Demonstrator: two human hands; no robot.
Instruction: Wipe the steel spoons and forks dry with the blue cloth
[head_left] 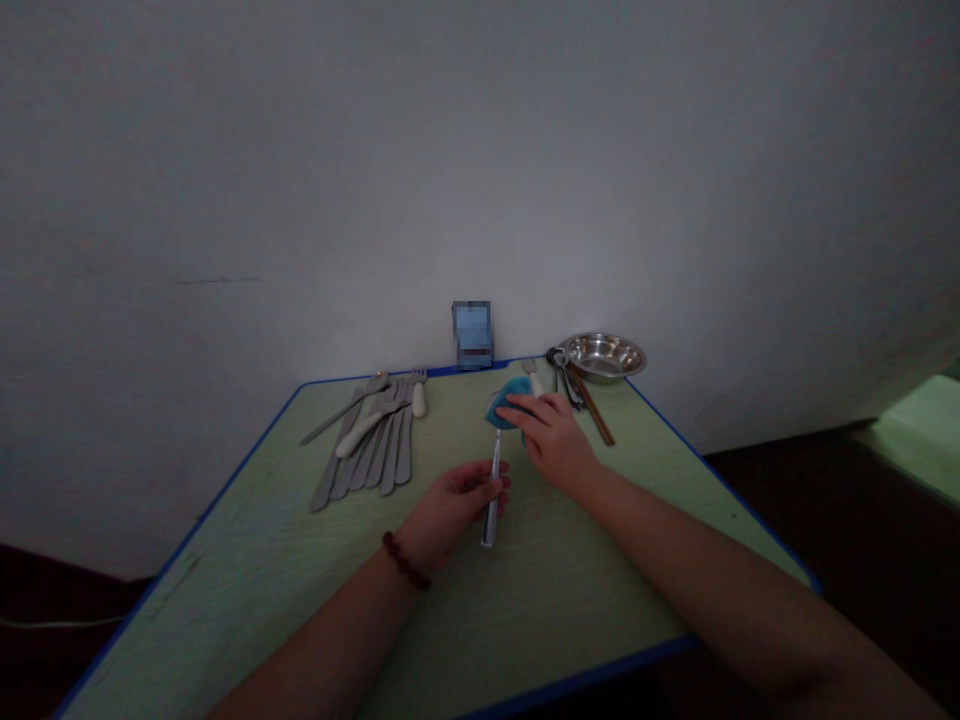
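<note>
Near the middle of the table, my left hand is closed around the flat silver handle of a piece of cutlery. Its upper end goes into a blue cloth, so its kind is hidden. My right hand is closed on that cloth, fingers pressed over it around the cutlery's head. Behind my right hand lies a fork with a white handle, partly covered by the hand.
Several metal pieces of cutlery, some with white handles, lie grouped at the left. A steel bowl stands at the back right beside spoons and brown chopsticks. A blurred screen leans against the wall. The green table has blue edges.
</note>
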